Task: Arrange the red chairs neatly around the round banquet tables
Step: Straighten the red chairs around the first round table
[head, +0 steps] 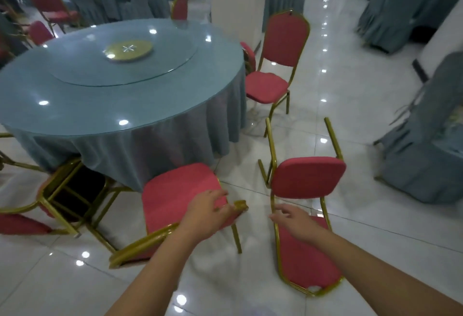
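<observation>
- A round banquet table (120,95), draped in a blue-grey cloth with a glass turntable on top, anchors the scene on a glossy white tiled floor (350,120).
- At the table's near edge, the left hand (209,211) reaches over the corner of a tipped red chair (175,200), fingers curled about its gold frame tip; whether they fully grip it cannot be told.
- Right of that chair, further from the table, a fallen red chair (307,215) lies on its back with its legs pointing up.
- The right hand (293,220) hovers over the fallen chair's backrest frame, fingers spread and loose, holding nothing.
- An upright red chair (278,62) stands beside the table's right edge, near a white pillar (235,2).
- Another overturned chair (62,195) lies at the table's lower left, partly under the cloth.
- More red chairs (47,2) stand behind the table.
</observation>
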